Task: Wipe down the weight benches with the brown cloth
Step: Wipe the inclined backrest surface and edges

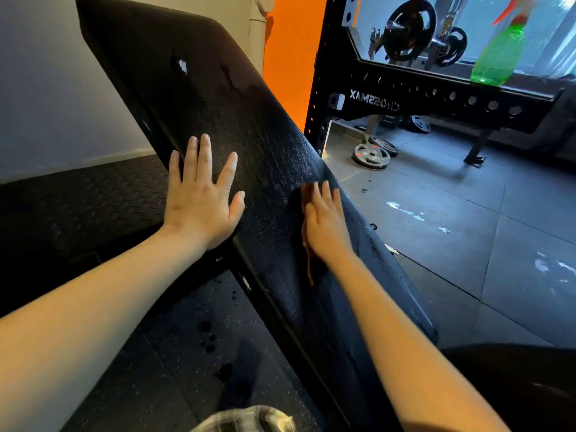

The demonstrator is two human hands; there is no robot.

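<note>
The black padded weight bench (193, 88) runs tilted from upper left to lower right, its cracked surface shining wet. My left hand (201, 198) lies flat on the pad's left side with fingers spread. My right hand (325, 224) presses the brown cloth (308, 260) against the pad near its right edge, fingers straight; most of the cloth is hidden under the palm, with a strip showing along the hand's left side.
A black rack frame (405, 98) with a mirror stands at the right. A green spray bottle (498, 54) sits on its ledge. Weight plates (371, 155) lie on the grey floor tiles. A dark raised platform (78, 198) is to the left.
</note>
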